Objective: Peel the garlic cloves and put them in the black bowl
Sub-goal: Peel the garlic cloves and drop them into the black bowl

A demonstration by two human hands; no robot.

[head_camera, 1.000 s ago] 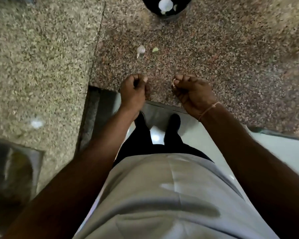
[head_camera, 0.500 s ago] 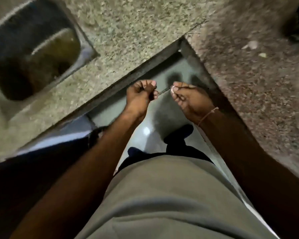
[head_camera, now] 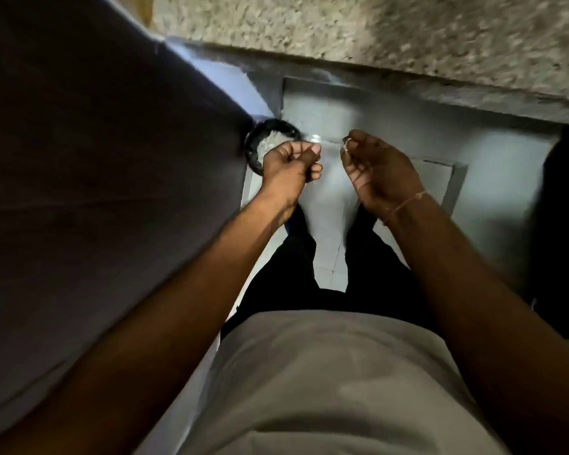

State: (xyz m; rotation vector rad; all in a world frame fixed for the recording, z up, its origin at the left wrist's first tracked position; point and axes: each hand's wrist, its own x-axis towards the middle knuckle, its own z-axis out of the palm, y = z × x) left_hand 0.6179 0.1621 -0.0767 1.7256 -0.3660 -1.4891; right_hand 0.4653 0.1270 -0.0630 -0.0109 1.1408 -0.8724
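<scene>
I see the left hand [head_camera: 289, 167] curled, contents hidden, and the right hand [head_camera: 380, 170] pinching a pale garlic scrap [head_camera: 345, 146] at its fingertips (light, papery, slippery; I'd grip the clove's ends); black bowl not visible.

Both bare forearms reached forward and down from the body, the hands held near each other but apart; the left hand [head_camera: 289, 165] was curled, thumb pressed against bent fingers [head_camera: 314, 167]. The right hand [head_camera: 380, 172] lay palm-up, fingertips pinched together; a thin thread circled its wrist.
</scene>
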